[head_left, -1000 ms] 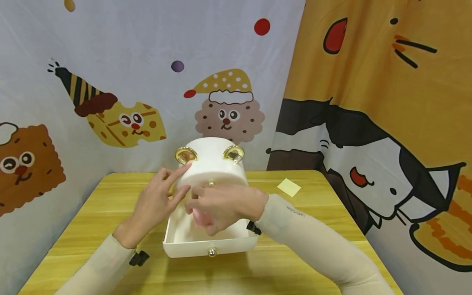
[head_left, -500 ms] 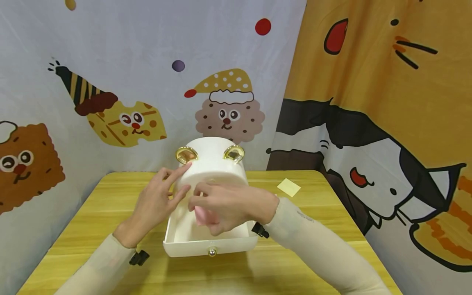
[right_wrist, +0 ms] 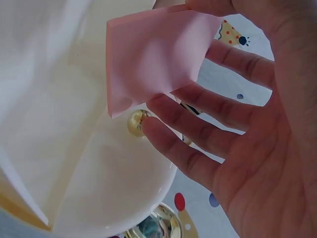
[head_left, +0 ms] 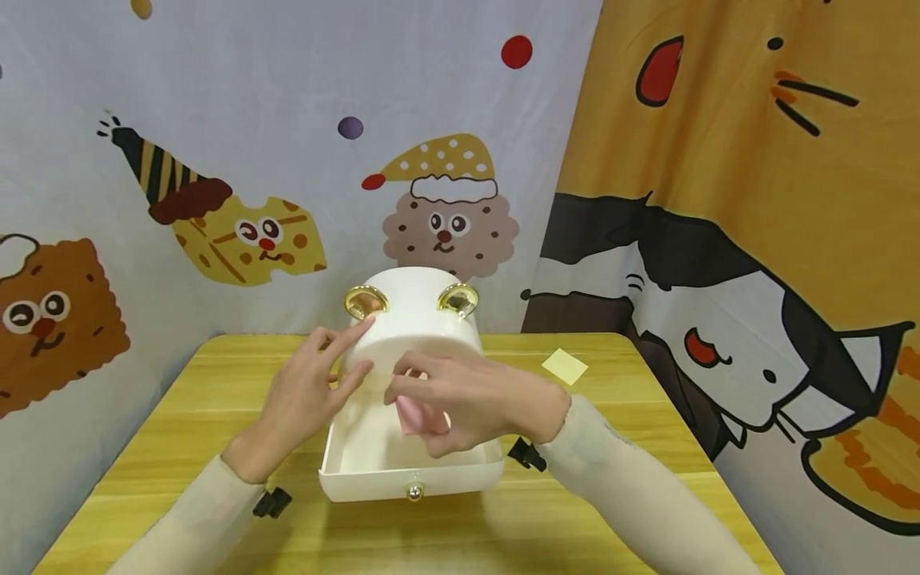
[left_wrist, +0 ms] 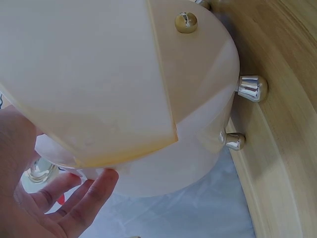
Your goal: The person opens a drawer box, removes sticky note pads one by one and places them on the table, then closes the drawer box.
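A white box [head_left: 413,307] with two gold ears stands on the table, its lower drawer [head_left: 374,484] pulled out toward the person. The left hand [head_left: 298,399] lies along the box's left side, fingertips touching it; in the left wrist view that hand [left_wrist: 64,203] has its fingers spread against the white shell. Over the drawer, the right hand [head_left: 467,399] pinches a pink paper pad [head_left: 417,417]. Seen from the right wrist, the pink pad [right_wrist: 153,54] is held near the thumb, and the other fingers of the right hand [right_wrist: 233,139] extend beside it, near a gold knob [right_wrist: 136,123].
A pale yellow paper square [head_left: 565,366] lies on the wooden table [head_left: 596,495] to the right of the box. Behind the table hangs a printed cloth [head_left: 287,96] with cartoon figures. Small gold feet [left_wrist: 251,88] show on the box in the left wrist view.
The right hand has shifted a little to the right over the drawer, carrying the pink pad with it. The left hand and the drawer have stayed in place.
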The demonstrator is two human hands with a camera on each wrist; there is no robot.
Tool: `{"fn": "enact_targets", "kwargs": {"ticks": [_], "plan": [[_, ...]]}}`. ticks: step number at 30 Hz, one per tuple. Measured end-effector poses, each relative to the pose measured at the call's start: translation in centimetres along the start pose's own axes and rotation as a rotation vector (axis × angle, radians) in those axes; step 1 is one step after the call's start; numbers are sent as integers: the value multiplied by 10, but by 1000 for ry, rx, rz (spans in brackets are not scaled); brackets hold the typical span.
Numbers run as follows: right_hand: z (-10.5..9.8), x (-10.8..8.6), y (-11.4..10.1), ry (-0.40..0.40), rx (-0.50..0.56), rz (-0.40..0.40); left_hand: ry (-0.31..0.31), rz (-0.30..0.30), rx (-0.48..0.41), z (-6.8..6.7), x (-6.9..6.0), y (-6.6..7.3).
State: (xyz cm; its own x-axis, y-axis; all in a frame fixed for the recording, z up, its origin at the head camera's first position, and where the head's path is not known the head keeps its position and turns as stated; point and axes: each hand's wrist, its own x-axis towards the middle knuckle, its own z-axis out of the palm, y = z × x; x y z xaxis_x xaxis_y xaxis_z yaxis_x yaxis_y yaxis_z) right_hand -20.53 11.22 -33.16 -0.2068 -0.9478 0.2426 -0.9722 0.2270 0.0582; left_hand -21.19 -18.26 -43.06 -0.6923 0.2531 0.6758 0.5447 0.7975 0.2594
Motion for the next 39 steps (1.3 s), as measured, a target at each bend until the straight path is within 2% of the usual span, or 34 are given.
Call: {"fn": "enact_targets", "kwargs": {"ticks": [4, 14, 24, 32, 39], "plan": [[-3, -8, 1, 34, 45, 6, -1, -3, -1, 0, 1, 1], [-8, -28, 4, 60, 123, 43, 25, 2, -9, 1, 1, 3], [-15, -57, 14, 70, 148, 141, 60, 4, -14, 3, 0, 5], [-13, -81, 22, 48, 140, 260, 52, -26, -26, 4, -1, 7], [-11, -95, 30, 65, 140, 306, 46, -53, -15, 5, -3, 7]]}}
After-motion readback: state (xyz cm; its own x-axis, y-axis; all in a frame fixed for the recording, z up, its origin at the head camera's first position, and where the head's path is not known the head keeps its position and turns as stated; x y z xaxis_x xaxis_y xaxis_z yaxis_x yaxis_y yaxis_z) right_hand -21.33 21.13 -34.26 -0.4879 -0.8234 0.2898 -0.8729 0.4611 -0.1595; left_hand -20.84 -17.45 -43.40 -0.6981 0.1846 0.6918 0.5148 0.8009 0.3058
